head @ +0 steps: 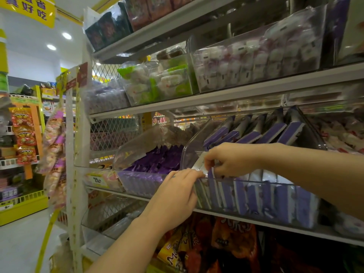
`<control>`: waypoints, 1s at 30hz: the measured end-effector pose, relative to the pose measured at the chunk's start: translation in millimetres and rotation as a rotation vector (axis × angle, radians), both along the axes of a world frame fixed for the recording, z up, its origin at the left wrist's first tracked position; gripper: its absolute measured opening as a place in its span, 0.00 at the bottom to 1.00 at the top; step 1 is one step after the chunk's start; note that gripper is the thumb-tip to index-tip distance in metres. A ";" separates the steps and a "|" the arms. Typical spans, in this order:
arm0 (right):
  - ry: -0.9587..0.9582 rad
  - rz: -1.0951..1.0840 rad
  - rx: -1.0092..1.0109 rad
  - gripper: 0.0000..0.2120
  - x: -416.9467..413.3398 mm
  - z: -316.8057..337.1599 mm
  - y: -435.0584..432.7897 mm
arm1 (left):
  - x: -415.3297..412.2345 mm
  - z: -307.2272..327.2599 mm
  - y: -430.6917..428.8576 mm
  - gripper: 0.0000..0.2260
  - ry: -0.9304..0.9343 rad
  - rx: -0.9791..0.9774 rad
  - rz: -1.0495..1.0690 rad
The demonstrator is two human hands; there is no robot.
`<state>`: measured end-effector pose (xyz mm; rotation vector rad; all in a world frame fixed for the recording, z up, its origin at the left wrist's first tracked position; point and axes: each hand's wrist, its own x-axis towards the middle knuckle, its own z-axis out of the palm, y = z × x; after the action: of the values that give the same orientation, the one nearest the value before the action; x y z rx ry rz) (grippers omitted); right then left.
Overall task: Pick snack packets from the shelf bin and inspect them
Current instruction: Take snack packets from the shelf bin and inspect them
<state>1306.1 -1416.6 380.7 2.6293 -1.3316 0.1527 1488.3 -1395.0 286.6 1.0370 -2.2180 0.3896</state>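
A clear plastic shelf bin [256, 182] on the middle shelf holds a row of upright purple-and-white snack packets [246, 196]. My right hand [228, 160] reaches into the bin from the right, and its fingers pinch the top of one packet [199, 164] at the bin's left end. My left hand [177, 194] comes from below, with its fingertips curled over the bin's front rim beside that packet.
A second clear bin [137, 180] of dark purple packets sits just left. Shelves above carry bins of white, green and pink snacks [256, 62]. Orange bags [232, 233] hang below. An aisle floor [17, 243] and yellow racks lie to the left.
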 end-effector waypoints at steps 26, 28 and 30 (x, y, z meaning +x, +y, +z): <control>-1.001 0.539 -0.021 0.09 54.9 -33.5 93.3 | 47.4 30.1 53.9 0.18 1.328 0.761 -0.558; -1.038 0.521 0.009 0.11 67.4 -54.4 90.3 | 60.3 14.9 58.6 0.12 1.373 0.718 -0.546; -1.118 0.468 0.049 0.09 82.5 -77.9 84.8 | 75.3 -5.4 63.0 0.11 1.381 0.700 -0.533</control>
<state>1388.6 -1331.8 302.8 2.8804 -0.8076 1.8613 1563.5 -1332.1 281.2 0.5942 -1.1742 -1.0958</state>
